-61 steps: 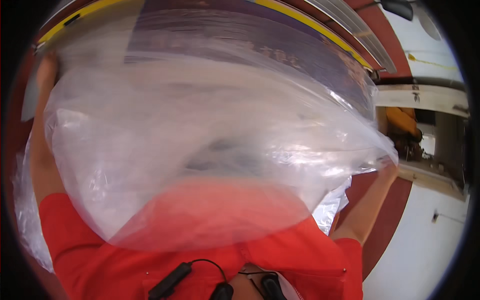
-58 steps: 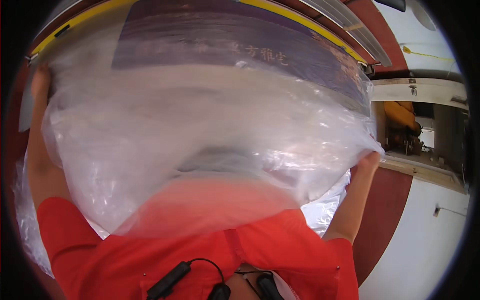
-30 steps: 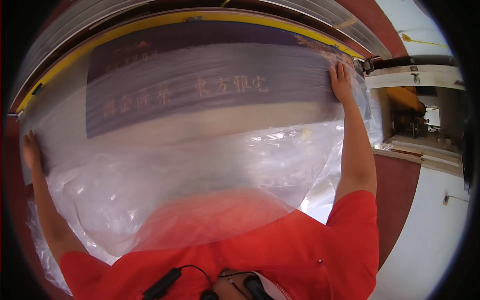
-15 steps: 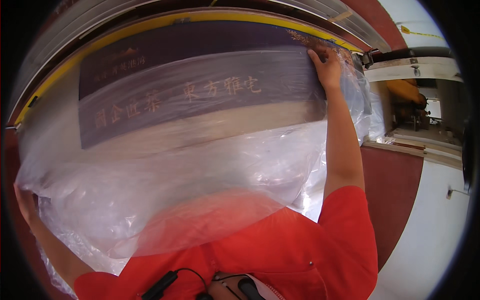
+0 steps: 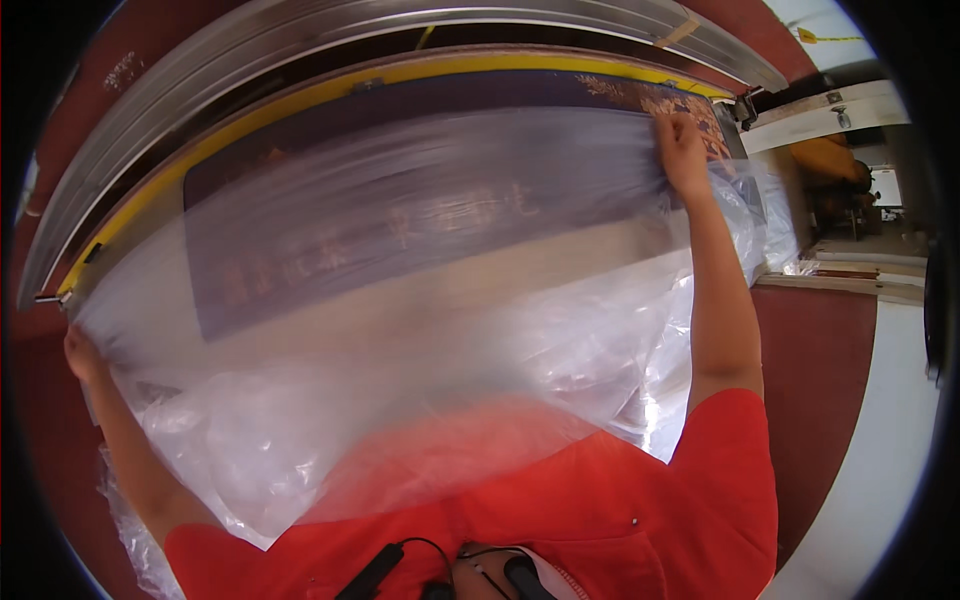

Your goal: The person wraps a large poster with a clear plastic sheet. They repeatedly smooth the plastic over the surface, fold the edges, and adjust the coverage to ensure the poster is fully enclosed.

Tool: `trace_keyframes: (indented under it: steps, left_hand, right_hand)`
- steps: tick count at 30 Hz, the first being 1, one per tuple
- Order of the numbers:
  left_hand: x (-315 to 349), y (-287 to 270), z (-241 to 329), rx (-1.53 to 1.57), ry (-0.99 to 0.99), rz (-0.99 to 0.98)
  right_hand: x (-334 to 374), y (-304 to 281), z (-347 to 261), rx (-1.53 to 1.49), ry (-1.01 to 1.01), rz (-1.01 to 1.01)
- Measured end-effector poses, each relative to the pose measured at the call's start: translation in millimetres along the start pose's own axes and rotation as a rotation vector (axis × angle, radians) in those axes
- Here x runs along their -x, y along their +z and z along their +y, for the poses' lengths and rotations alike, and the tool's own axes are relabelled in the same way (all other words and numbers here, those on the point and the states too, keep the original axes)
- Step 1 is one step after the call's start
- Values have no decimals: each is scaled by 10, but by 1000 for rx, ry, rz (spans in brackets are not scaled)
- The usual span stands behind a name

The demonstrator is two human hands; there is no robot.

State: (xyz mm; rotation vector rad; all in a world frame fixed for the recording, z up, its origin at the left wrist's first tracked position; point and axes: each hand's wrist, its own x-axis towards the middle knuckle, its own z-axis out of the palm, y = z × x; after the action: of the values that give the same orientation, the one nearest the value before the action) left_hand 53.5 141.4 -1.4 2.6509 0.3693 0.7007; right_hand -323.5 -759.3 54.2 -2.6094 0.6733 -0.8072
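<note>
A large sheet of clear plastic film point(image 5: 400, 340) spreads between my two hands and hangs down over my red shirt. Beneath it lies a flat panel point(image 5: 420, 88) with a dark purple printed area, pale lettering and a gold leaf pattern at its upper right corner. My left hand point(image 5: 85, 355) is closed on the film's edge at the far left, near the panel's left side. Over the panel's upper right part, my right hand point(image 5: 683, 155) is closed in a fist on the film, which gathers in folds from it. Blurred film partly veils the lettering.
A yellow frame strip point(image 5: 440, 65) runs along the panel's far edge, with a silver metal rail point(image 5: 400, 27) beyond it. Bunched film point(image 5: 775, 220) lies at the right, beside a white beam point(image 5: 835, 115). Dark red surface point(image 5: 815, 370) and pale floor point(image 5: 905, 450) lie farther right.
The film's upper edge has been drawn farther up over the panel and pulled tauter. My right hand has closed from spread fingers. My left hand has come higher into view.
</note>
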Motion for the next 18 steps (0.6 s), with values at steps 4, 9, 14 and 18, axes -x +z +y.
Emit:
trace_keyframes:
  steps: [4,9,14,18]
  left_hand:
    - [-250,607,746,-63,-11,10]
    - [-638,862,572,60,11,-87]
    - [-518,993,891,-85,-210,-265]
    - [-611,934,609,611,-272,-277]
  right_hand:
    - [-585,64,220,140,65,104]
    - [-1032,474,124,93,323,98]
    - [-816,486,329,-115,475,238]
    - [-802,509,192,33,526,276]
